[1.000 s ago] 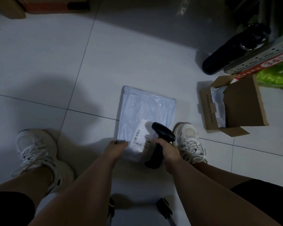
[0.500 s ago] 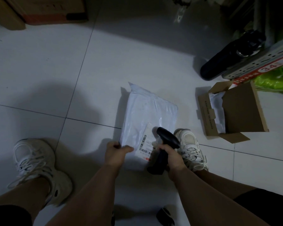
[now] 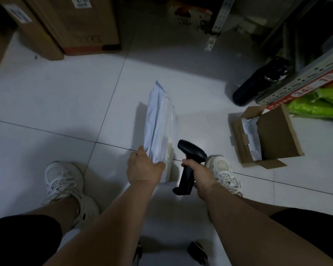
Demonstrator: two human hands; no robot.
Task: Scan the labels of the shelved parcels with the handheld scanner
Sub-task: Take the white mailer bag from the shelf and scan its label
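Note:
A white plastic mailer parcel (image 3: 159, 123) stands tilted up on its edge above the tiled floor, seen almost side-on. My left hand (image 3: 142, 167) grips its near lower corner. Its label faces right and is mostly hidden. My right hand (image 3: 199, 174) is closed around the handle of a black handheld scanner (image 3: 190, 160), just right of the parcel, with the scanner head near the parcel's lower edge.
An open cardboard box (image 3: 267, 137) with white paper inside lies at the right. Behind it a metal shelf rail (image 3: 304, 79) holds green bags (image 3: 319, 104), and a black bottle (image 3: 258, 83) lies beside it. Large cartons (image 3: 75, 25) stand at the back left. My feet (image 3: 65, 185) rest on the floor.
The parcel lay flat on the floor with its label up; my left hand has lifted it onto its edge. The scanner has stayed in my right hand beside it.

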